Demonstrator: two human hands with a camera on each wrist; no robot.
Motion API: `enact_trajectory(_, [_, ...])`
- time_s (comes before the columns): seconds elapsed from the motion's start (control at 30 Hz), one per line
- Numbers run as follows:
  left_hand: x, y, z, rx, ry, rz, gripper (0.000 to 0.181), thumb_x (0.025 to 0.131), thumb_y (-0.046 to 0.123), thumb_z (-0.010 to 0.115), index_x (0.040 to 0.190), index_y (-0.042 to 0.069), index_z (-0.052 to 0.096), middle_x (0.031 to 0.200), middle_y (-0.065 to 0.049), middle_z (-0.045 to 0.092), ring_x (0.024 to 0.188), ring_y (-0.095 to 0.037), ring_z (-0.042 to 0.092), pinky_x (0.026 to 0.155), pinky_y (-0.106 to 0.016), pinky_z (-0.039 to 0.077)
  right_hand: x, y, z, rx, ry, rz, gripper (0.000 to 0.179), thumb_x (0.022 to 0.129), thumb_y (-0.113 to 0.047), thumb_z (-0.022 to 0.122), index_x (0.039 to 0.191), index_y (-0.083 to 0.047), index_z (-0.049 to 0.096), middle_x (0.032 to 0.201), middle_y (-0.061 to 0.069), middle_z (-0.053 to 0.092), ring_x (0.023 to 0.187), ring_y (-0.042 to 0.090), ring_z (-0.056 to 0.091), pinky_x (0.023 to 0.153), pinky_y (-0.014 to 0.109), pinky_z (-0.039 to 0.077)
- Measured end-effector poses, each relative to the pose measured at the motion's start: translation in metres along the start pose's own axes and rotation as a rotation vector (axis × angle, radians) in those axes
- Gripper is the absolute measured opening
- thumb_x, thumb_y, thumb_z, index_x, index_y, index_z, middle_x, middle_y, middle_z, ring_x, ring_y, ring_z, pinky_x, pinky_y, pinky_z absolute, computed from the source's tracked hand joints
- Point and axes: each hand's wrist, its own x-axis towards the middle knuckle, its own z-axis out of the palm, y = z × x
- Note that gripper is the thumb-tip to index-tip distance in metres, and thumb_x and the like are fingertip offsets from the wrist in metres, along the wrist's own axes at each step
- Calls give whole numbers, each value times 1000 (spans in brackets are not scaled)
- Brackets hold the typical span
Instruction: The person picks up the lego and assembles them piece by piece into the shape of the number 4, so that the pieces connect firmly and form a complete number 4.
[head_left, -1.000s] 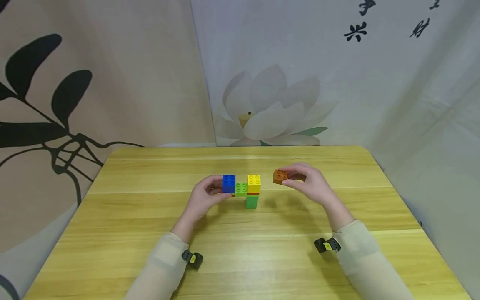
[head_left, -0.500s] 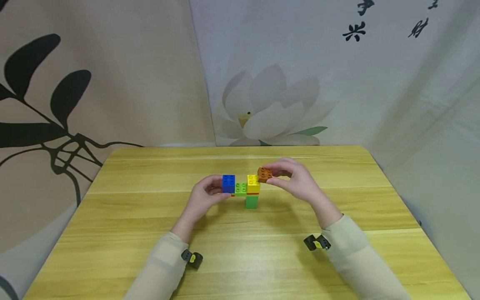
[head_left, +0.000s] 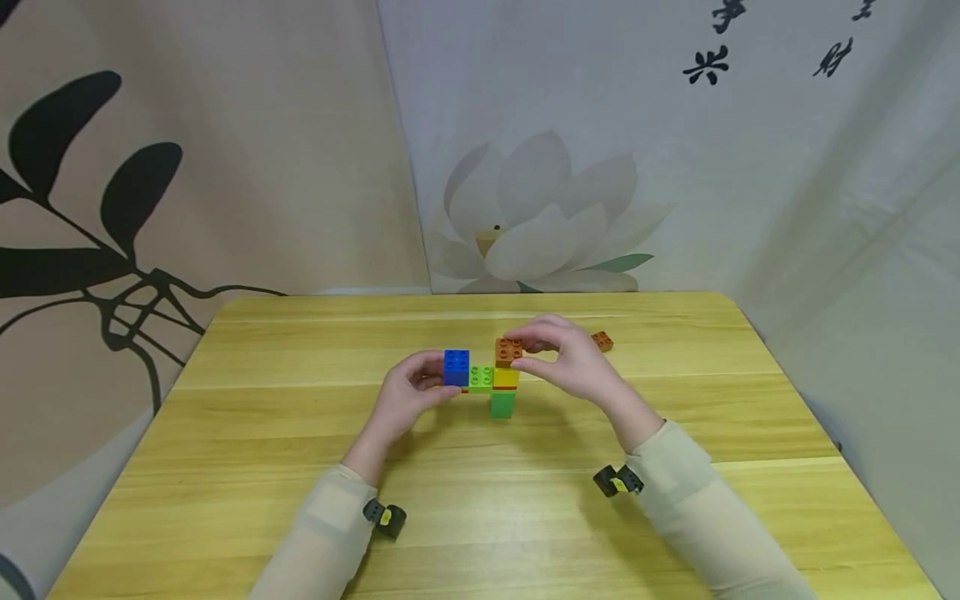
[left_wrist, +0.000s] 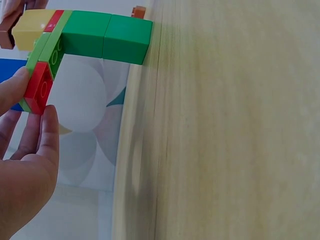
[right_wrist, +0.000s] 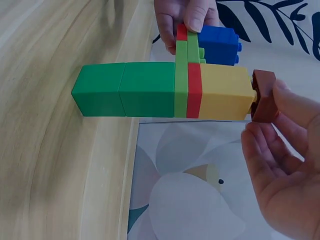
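Observation:
My right hand point(head_left: 568, 360) pinches a brown toy building brick point(head_left: 508, 352) between thumb and fingers. In the right wrist view the brick sits slightly askew right at the studs of a yellow brick point(right_wrist: 226, 92), some of which still show. Below the yellow brick come a thin red piece point(right_wrist: 194, 91), light green plates point(right_wrist: 181, 80) and two stacked green bricks point(right_wrist: 122, 90) standing on the table. My left hand point(head_left: 408, 393) grips the structure's left arm, where a blue brick point(head_left: 456, 367) tops the light green plates and a red piece point(left_wrist: 40, 89) sits underneath.
Another brown brick point(head_left: 602, 341) lies on the wooden table point(head_left: 480, 517), behind my right hand. A printed cloth backdrop point(head_left: 300, 150) hangs beyond the table's far edge. Each sleeve carries a small black wrist camera point(head_left: 618, 481).
My right hand has moved left with the brown brick, from beside the structure to the top of the yellow brick. The brown brick on the table has come into sight. My left hand stays put.

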Motion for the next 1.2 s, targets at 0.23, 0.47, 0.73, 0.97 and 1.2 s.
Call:
enact_trajectory(0.23, [0, -1, 0, -10, 1, 10, 42, 75, 6, 76, 114, 5, 60, 106, -12, 60, 96, -24, 57, 85, -31, 49, 2, -1, 2, -20, -13, 22, 36, 81, -28, 72, 114, -17, 65, 104, -5, 58, 89, 12, 57, 82, 34, 50])
enact_trajectory(0.47, [0, 0, 0, -6, 7, -2, 43, 75, 7, 76, 114, 6, 60, 106, -12, 60, 96, -24, 57, 86, -33, 49, 2, -2, 1, -27, -27, 31, 35, 81, -28, 71, 114, -17, 65, 104, -4, 58, 90, 13, 57, 83, 32, 50])
enact_trajectory(0.73, [0, 1, 0, -9, 5, -12, 42, 75, 7, 76, 114, 5, 60, 106, -12, 60, 97, -24, 57, 87, -35, 49, 2, -3, 1, -21, -30, 27, 35, 81, -26, 72, 114, -17, 65, 102, -5, 58, 89, 12, 57, 82, 29, 50])
enact_trajectory(0.97, [0, 0, 0, -6, 7, -23, 42, 75, 7, 76, 114, 6, 60, 106, -11, 60, 97, -24, 57, 87, -33, 49, 3, -3, 0, -30, -37, 18, 34, 81, -25, 71, 114, -16, 65, 103, -4, 58, 89, 12, 58, 82, 27, 50])
enact_trajectory(1.2, [0, -1, 1, 4, 9, -24, 42, 75, 9, 76, 114, 7, 60, 107, -11, 60, 97, -24, 57, 87, -32, 49, 3, -1, 1, -28, -41, 11, 34, 82, -26, 71, 114, -16, 65, 102, -4, 58, 89, 12, 58, 82, 27, 50])
